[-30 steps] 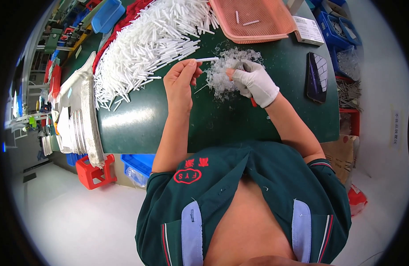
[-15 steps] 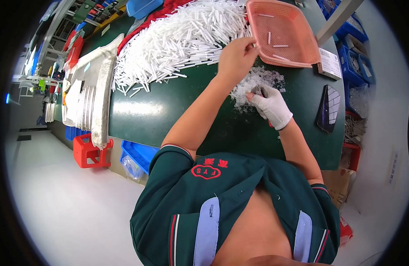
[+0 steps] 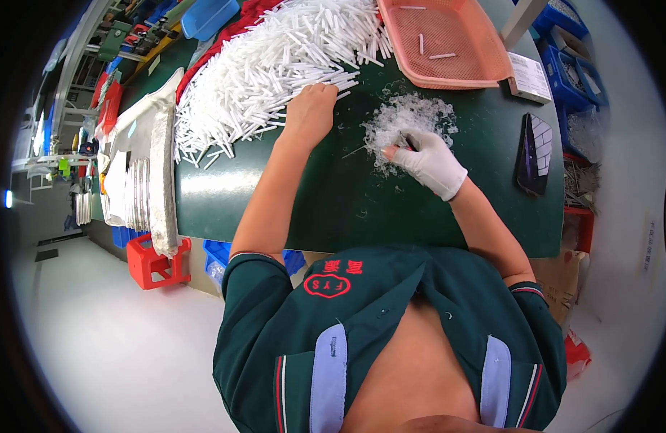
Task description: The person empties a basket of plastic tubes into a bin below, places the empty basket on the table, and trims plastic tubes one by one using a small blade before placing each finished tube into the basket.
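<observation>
At the near edge of a large heap of short white plastic tubes (image 3: 275, 58), my bare left hand (image 3: 311, 114) has its fingers curled down. The fingertips are partly hidden, so I cannot make out what they grip. My right hand (image 3: 428, 162), in a white glove with the thumb tip bare, is closed round a small hand tool (image 3: 409, 143) with a dark tip; most of it is covered by the glove. That hand rests at the near side of a loose pile of clear plastic scraps (image 3: 401, 119). A thin strand (image 3: 353, 152) lies left of the scraps.
A pink plastic basket (image 3: 484, 74) with a few white tubes stands beyond the scraps. Right of it are a white box (image 3: 529, 78) and a dark phone (image 3: 533, 155) on the green table (image 3: 347, 216). A pale padded bundle (image 3: 164, 173) borders the heap's left side.
My left hand has moved from the basket's left rim leftward to the tube heap. The right hand stays by the scraps, and the whole view has shifted slightly.
</observation>
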Demonstrator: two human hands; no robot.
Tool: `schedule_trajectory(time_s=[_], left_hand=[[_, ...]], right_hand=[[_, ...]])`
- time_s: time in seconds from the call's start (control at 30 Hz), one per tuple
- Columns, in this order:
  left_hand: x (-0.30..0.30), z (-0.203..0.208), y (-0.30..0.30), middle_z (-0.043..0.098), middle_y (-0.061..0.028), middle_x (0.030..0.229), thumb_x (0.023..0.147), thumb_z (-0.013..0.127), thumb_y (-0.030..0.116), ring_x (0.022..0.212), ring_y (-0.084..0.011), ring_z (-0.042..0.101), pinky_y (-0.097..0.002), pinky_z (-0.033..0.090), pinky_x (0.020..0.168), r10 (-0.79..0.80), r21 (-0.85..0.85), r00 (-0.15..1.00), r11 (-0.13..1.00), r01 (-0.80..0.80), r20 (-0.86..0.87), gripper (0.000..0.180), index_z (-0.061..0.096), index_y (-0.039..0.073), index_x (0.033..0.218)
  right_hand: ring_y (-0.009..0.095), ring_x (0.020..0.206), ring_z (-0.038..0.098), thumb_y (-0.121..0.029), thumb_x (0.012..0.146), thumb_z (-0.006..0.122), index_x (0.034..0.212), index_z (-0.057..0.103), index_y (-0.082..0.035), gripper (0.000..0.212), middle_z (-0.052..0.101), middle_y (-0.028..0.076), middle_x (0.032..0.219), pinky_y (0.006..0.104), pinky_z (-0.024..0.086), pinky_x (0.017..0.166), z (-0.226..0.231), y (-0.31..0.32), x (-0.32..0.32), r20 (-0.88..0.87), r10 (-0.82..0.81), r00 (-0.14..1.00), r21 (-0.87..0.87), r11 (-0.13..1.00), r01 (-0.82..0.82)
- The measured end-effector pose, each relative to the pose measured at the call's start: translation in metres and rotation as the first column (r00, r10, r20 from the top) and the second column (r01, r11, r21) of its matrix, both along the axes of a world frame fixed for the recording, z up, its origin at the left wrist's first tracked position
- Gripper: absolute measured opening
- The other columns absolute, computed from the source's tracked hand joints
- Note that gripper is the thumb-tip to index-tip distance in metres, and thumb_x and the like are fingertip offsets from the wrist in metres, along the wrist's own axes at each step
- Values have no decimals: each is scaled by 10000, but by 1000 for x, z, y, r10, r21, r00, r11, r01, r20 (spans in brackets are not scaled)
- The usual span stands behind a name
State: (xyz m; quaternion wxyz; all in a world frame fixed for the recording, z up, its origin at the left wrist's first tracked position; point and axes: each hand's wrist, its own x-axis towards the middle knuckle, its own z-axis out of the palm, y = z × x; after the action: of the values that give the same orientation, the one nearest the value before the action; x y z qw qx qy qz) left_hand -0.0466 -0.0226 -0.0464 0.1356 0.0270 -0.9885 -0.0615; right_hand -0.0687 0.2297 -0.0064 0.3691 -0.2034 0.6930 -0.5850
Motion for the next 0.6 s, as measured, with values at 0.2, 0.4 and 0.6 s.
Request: schedule_trajectory(time_s=[0.2, 0.4, 0.6], left_hand=[[2, 19, 2, 651, -123, 958, 796, 603, 68, 896, -280, 625, -388, 496, 760, -44, 70, 989, 997, 34, 144, 286, 625, 58, 1081], [21, 28, 32, 668, -85, 932, 792, 680, 57, 791, -162, 634, -262, 489, 672, 14, 924, 994, 368, -104, 106, 353, 608, -18, 1129], [42, 38, 70, 677, -73, 964, 815, 667, 24, 814, -108, 616, -223, 472, 674, -219, 981, 970, -137, -139, 107, 359, 592, -38, 1161]], right_hand=[[108, 689, 471, -269, 843, 689, 939, 603, 1, 299, 526, 39, 708, 280, 430, 657, -18, 1, -2, -234, 18, 972, -1, 1000, -19], [311, 690, 612, -321, 875, 626, 908, 577, -39, 288, 590, 157, 709, 379, 471, 639, -16, 3, 2, -573, -71, 817, 99, 983, 155], [344, 717, 632, -311, 891, 593, 889, 591, -70, 242, 630, 144, 732, 430, 497, 601, -3, 5, -1, -742, -31, 670, 101, 982, 158]])
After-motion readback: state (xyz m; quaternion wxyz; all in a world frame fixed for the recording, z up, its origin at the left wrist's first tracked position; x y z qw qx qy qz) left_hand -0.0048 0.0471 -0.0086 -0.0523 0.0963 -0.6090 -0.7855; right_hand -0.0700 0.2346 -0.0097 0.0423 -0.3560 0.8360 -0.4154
